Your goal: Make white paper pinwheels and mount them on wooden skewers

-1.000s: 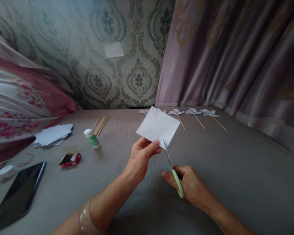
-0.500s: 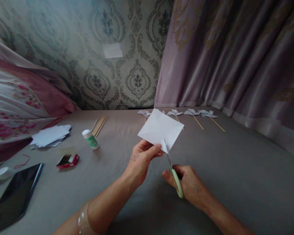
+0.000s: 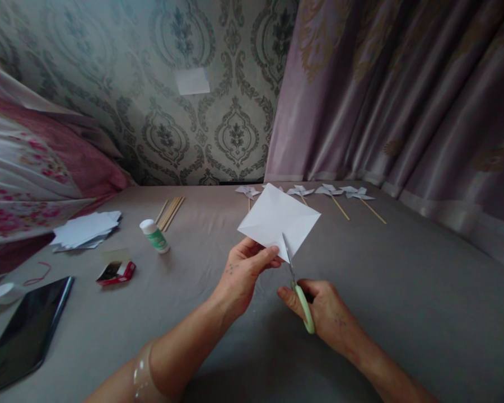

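My left hand (image 3: 242,271) pinches the near corner of a white square of paper (image 3: 277,219) and holds it up over the grey bed sheet. My right hand (image 3: 324,312) is closed round the pale green handles of a pair of scissors (image 3: 297,291). The blades point up and away, and they have entered the paper's lower corner just right of my left thumb.
Several finished paper pinwheels on sticks (image 3: 334,196) lie along the curtain at the back. A glue bottle (image 3: 154,235), a bundle of wooden sticks (image 3: 171,212), a stack of white paper (image 3: 86,230), a small red box (image 3: 116,272) and a dark tablet (image 3: 25,336) lie to the left.
The scissors' blades have slid further up into the paper's lower corner. The paper has shifted slightly right and up with my left hand.
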Available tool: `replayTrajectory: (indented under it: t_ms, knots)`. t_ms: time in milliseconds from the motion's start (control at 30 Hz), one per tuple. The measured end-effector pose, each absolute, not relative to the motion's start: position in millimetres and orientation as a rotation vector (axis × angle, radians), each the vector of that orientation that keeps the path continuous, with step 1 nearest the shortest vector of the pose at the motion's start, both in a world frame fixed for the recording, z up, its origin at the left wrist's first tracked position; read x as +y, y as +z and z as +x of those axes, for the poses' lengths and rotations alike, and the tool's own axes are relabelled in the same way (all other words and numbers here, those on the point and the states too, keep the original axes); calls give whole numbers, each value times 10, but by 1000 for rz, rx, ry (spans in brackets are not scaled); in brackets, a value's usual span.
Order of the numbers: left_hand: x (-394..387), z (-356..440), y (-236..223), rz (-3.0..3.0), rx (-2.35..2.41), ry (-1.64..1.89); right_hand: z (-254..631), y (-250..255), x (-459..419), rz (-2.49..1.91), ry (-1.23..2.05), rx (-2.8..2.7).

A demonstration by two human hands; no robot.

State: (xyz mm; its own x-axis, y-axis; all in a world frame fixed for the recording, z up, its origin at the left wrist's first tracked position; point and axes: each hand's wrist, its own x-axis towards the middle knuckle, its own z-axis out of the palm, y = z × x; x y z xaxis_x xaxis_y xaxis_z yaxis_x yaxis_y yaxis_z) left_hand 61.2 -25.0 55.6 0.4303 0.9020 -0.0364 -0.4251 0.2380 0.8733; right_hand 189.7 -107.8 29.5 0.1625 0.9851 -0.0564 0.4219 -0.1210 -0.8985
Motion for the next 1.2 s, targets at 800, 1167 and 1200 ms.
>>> replayTrajectory:
  t_ms: [800, 1167, 1200]
  knots:
    - [-240, 605, 519, 967, 596, 949, 1911, 332, -1064, -1741, 939, -1360]
    - [-217, 616, 490, 953, 595, 947, 1923, 282, -1074, -1740, 913, -1374]
    - [-218, 618, 488, 950, 597, 945, 1921, 279, -1071, -1743, 912, -1376]
